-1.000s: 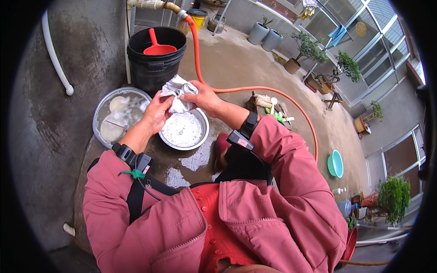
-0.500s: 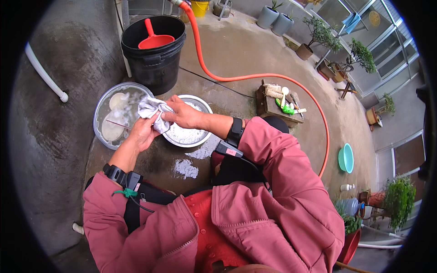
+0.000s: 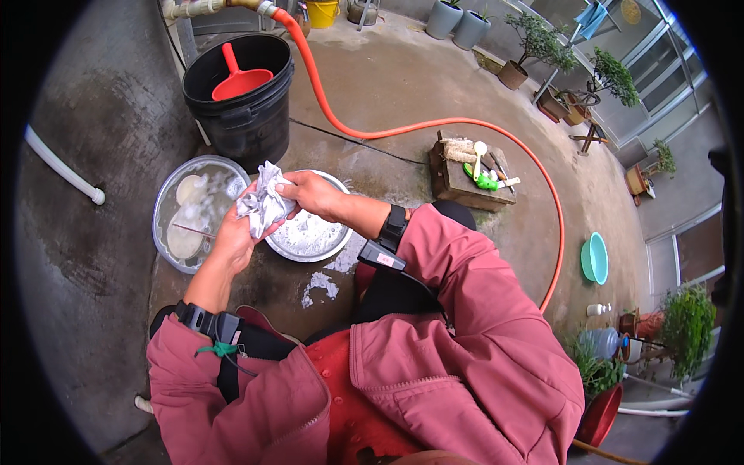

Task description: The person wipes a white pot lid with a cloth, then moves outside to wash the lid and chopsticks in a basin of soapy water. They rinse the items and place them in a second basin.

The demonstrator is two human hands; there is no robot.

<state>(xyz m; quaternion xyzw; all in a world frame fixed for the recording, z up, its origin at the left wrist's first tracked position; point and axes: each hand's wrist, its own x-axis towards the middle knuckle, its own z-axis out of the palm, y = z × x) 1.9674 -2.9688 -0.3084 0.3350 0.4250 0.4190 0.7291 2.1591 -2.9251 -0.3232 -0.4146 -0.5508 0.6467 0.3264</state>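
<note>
A crumpled white-grey cloth [image 3: 266,203] is held up between my two hands. My left hand [image 3: 235,240] cups it from below, fingers wrapped around its lower side. With thumb and fingers my right hand [image 3: 314,194] pinches its right side. Under and beside my right hand stands a metal basin [image 3: 341,246] with whitish suds inside. To the left, a clear round basin [image 3: 161,244] holds foamy water, pale rounded items [image 3: 184,240] and a thin reddish stick [image 3: 194,230]. The cloth hangs between the two basins, touching neither as far as I can tell.
Behind the basins stands a black bucket [image 3: 248,128] with a red dipper [image 3: 242,81] on top. An orange hose [image 3: 403,129] curves across the wet floor. To the right, a low block [image 3: 461,190] bears brushes and a loofah. Foam patches [image 3: 319,288] lie near my feet.
The cloth has been gathered and turned upward into a taller bunch, with my left hand more beneath it. The whole view has shifted slightly.
</note>
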